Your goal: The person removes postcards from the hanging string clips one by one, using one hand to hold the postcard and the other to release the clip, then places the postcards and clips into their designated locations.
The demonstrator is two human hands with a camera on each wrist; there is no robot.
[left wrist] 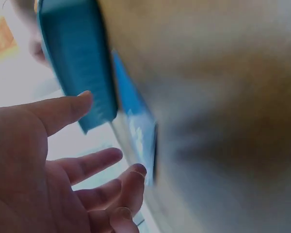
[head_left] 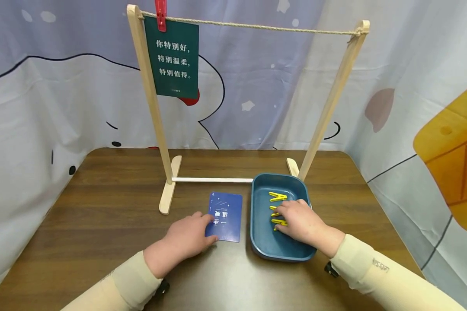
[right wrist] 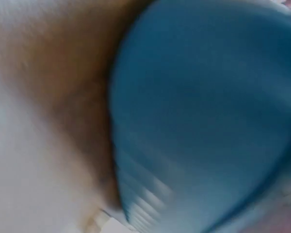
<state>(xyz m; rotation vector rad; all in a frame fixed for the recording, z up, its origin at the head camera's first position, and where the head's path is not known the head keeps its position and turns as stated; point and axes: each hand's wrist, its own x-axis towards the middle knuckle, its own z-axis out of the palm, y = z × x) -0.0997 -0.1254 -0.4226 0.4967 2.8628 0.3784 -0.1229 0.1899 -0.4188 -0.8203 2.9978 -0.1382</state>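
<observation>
A blue card (head_left: 230, 218) with white writing lies flat on the table. My left hand (head_left: 188, 235) is at its left edge, fingers apart and loosely bent; in the left wrist view the palm (left wrist: 19, 160) holds nothing, with the card (left wrist: 138, 121) just beyond the fingers. To the card's right stands a dark blue tray (head_left: 268, 250) with several yellow clothespins (head_left: 277, 196) in it. My right hand (head_left: 301, 222) reaches over the tray's right wall, its fingers down at the lower clothespins. Whether they pinch one is hidden. The tray's outer wall (right wrist: 199, 107) fills much of the right wrist view.
Behind the card and tray stands a wooden frame (head_left: 151, 103) with a rope (head_left: 257, 26) along its top. A red clothespin (head_left: 161, 17) holds a dark green card (head_left: 175, 60) on the rope's left end. A printed curtain (head_left: 249, 108) hangs behind the table (head_left: 113, 194).
</observation>
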